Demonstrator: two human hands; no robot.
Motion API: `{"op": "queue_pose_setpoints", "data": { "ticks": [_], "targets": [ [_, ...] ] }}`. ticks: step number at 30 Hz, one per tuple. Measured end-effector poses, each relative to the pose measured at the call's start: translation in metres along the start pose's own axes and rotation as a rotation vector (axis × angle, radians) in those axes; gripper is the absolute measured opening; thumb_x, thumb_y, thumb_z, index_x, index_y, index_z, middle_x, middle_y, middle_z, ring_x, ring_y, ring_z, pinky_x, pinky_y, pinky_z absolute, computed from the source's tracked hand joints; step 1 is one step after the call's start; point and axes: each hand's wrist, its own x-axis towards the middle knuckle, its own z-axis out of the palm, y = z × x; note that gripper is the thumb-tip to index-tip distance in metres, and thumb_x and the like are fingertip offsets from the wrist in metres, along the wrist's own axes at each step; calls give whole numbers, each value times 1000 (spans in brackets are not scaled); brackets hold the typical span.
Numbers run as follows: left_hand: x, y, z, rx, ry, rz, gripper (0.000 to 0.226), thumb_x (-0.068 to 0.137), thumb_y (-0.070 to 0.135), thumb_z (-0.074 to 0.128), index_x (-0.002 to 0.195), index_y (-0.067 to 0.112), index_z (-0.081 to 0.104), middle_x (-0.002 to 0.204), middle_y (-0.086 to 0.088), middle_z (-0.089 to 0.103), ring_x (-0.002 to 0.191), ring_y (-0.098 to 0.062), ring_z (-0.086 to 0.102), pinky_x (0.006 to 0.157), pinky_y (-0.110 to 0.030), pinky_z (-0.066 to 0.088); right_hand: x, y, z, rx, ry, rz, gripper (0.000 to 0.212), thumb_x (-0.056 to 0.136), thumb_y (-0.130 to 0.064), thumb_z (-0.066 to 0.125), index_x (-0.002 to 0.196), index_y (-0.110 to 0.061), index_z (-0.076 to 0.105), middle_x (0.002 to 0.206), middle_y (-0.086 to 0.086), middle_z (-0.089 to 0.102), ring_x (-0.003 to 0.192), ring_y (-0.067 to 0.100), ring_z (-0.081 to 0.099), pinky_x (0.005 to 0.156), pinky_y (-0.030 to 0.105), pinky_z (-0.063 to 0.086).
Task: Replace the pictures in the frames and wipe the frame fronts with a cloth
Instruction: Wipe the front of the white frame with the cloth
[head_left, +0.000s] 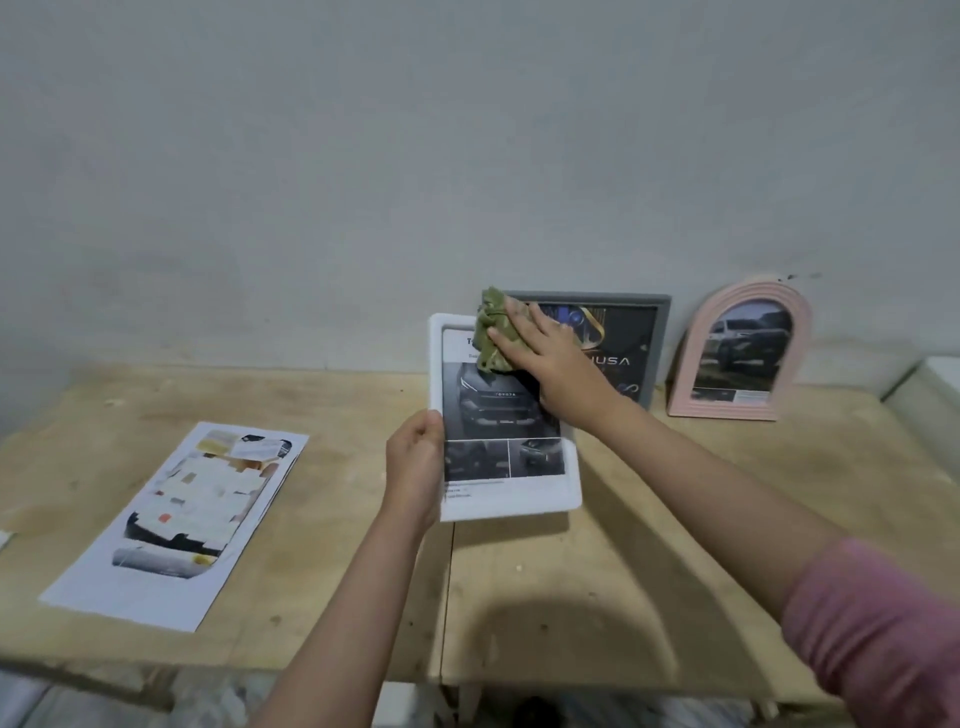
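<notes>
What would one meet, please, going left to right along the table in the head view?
Loose prints → left hand → white frame → grey frame → pink arched frame.

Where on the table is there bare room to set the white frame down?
Bare wood lies between the printed sheets and the white frame, and along the near edge under the right hand's forearm. The back right is crowded: grey frame and pink arched frame lean on the wall.

The car picture (501, 410) in the white frame (569, 499) reads "TOYOTA" on the grille; the grey frame (660, 343) shows "USA" (letters before it hidden). Smaller print is too blurred.
</notes>
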Motion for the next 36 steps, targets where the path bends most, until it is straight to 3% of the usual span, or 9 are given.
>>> {"op": "queue_pose_setpoints", "data": {
  "ticks": [7, 14, 17, 19, 22, 25, 29, 32, 36],
  "targets": [
    [-14, 3, 1, -51, 126, 15, 33, 92, 2, 39, 60, 12, 39, 63, -4, 36, 62, -14, 35, 59, -27, 31, -65, -12, 23, 222, -44, 328, 98, 69, 24, 44, 150, -26, 20, 159, -3, -8, 139, 31, 29, 81, 26, 40],
    [-5, -8, -1, -104, 267, -29, 26, 87, 8, 42, 62, 16, 41, 66, -3, 36, 68, -18, 34, 68, -33, 34, -122, -47, 33, 168, -268, 334, 76, 78, 9, 48, 146, -21, 33, 158, 12, 7, 116, 37, 51, 86, 39, 49],
    [-5, -11, -1, 47, 252, 44, 27, 90, 10, 43, 64, 13, 41, 64, -1, 35, 65, -15, 33, 65, -29, 29, -126, -49, 11, 166, -407, 307, 58, 77, -13, 48, 135, -24, 50, 137, 15, 47, 108, 34, 55, 82, 34, 49],
    [-7, -13, 2, 117, 240, 82, 30, 92, 11, 42, 62, 11, 42, 63, -1, 37, 63, -15, 33, 65, -28, 29, -113, -48, -12, 295, -258, 426, 54, 71, -17, 41, 119, -22, 64, 108, 13, 63, 97, 33, 60, 74, 29, 45],
    [-14, -10, 8, 160, 210, 102, 32, 95, 12, 41, 65, 4, 46, 64, -5, 41, 62, -16, 37, 61, -28, 31, -79, -43, -42, 434, 134, 557, 55, 79, 5, 43, 128, -15, 58, 126, 13, 59, 115, 27, 55, 97, 28, 43],
    [-24, -4, 19, 176, 124, 129, 34, 97, 10, 40, 63, 7, 44, 64, -4, 43, 61, -14, 39, 58, -27, 32, -41, -34, -45, 419, 221, 489, 69, 78, 14, 43, 142, -14, 40, 153, 10, 28, 140, 26, 27, 112, 33, 26],
    [-24, -4, 34, 96, 112, 110, 30, 96, 10, 41, 67, 5, 44, 68, -8, 36, 66, -18, 33, 65, -29, 28, -21, -37, -20, 287, 6, 343, 89, 69, 21, 41, 148, -17, 26, 158, 10, 3, 144, 39, 4, 112, 54, 26],
    [-11, 0, 39, -13, 168, 67, 29, 94, 10, 43, 67, 4, 47, 71, -9, 40, 68, -19, 37, 66, -32, 33, -46, -53, 4, 248, -92, 132, 87, 68, 18, 44, 146, -19, 32, 156, 4, 4, 144, 40, 7, 113, 57, 18],
    [-2, 4, 31, -2, 233, 66, 27, 92, 6, 41, 65, 11, 44, 70, -7, 34, 70, -18, 32, 64, -30, 29, -105, -49, 11, 370, -219, -102, 61, 71, 2, 43, 127, -16, 59, 146, 7, 39, 133, 34, 39, 105, 46, 41]
  ]
}}
